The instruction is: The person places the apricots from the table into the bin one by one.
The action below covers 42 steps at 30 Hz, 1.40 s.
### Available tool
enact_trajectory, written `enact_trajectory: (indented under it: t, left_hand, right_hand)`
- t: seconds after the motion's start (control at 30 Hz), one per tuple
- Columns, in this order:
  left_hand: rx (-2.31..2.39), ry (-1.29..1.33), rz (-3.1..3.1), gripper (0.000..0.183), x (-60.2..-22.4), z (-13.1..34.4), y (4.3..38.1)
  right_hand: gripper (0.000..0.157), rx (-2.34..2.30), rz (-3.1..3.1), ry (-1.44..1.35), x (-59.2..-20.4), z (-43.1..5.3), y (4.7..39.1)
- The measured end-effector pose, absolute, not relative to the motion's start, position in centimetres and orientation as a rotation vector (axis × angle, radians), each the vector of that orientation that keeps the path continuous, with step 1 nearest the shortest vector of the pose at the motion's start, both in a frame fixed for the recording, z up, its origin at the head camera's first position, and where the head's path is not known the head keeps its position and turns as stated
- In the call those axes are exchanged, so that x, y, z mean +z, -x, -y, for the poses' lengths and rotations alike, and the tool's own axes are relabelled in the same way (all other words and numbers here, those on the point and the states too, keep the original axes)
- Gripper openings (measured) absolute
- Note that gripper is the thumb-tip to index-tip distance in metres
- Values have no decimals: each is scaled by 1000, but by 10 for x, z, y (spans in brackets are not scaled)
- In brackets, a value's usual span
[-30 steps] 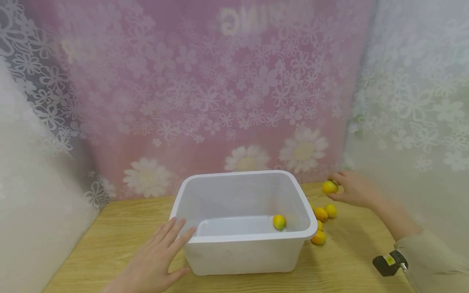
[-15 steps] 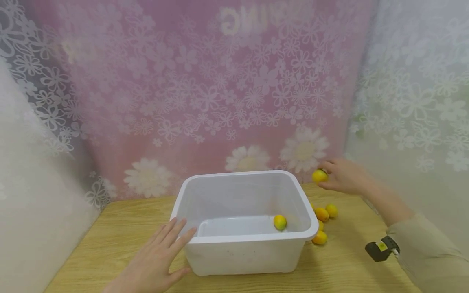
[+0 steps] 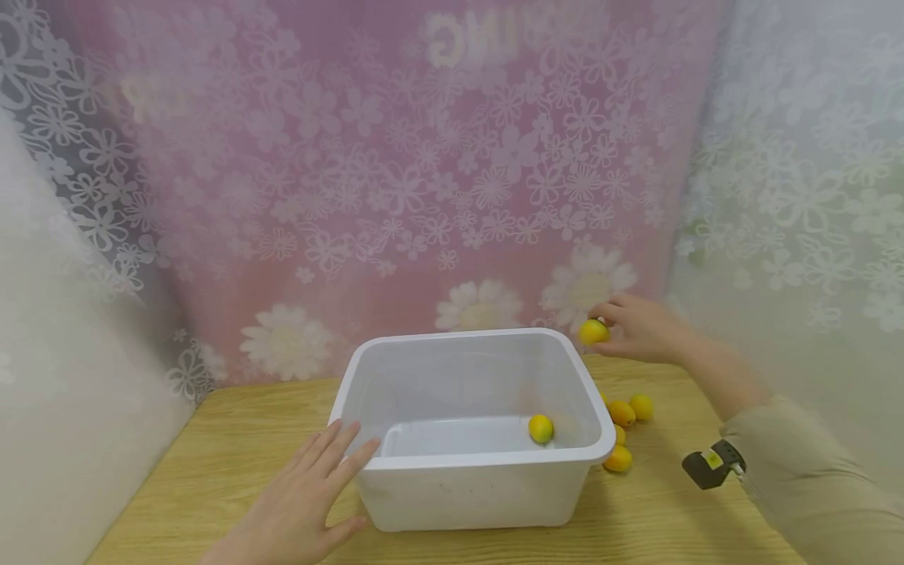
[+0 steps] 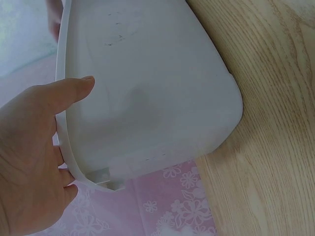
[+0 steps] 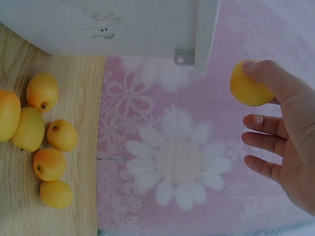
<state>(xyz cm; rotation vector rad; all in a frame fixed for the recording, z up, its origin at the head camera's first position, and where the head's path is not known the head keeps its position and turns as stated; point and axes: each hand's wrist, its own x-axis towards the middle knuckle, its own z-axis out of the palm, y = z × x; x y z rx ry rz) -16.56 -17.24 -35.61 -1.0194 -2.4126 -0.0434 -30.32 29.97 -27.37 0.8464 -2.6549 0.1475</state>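
Note:
My right hand [image 3: 641,331] pinches a round yellow fruit [image 3: 592,332] with a greenish tint, just beyond the right back corner of a white plastic tub [image 3: 473,494]. The right wrist view shows the thumb on that fruit and the other fingers spread below it. My left hand [image 3: 300,494] lies at the tub's front left corner, fingers straight over the rim. From the left wrist, its thumb [image 4: 74,93] shows along the outer wall. One yellow-green fruit [image 3: 541,428] sits on the tub's floor, toward the right.
Several yellow-orange fruits [image 5: 49,164] lie clustered on the wooden table [image 3: 212,463], close to the tub's right side. A pink flowered curtain [image 3: 395,196] hangs behind the table, with pale flowered sheets [image 3: 791,196] at both sides.
My right hand has lifted the fruit and carried it left toward the tub's back right corner. My left hand has stayed in place.

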Motion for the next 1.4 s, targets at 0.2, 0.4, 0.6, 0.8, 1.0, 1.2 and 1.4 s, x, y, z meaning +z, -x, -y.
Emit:
enact_trajectory:
  t: [0.2,0.4,0.6,0.8,1.0,1.2,1.4]
  left_hand:
    - [-42,1011,2418,77,-357,172,165]
    - [-39,1003,2424,82,-357,171,164]
    - [-35,991,2412,85,-358,170,165]
    - [-24,995,2400,80,-357,171,166]
    - [-34,986,2416,81,-356,170,165]
    - [-39,1009,2396,71,-356,171,166]
    - [-33,998,2405,75,-356,172,165]
  right_hand:
    - [41,157,2713,-799,-273,-286,305]
    - [37,171,2697,-842,-276,-274,310]
    - [37,175,2702,-854,-278,-262,315]
    - [40,189,2726,-823,-278,-253,316]
    - [42,208,2743,-767,-280,-255,318]
    - [40,223,2736,-730,-285,-269,315]
    - [32,246,2695,-736,-295,-287,310]
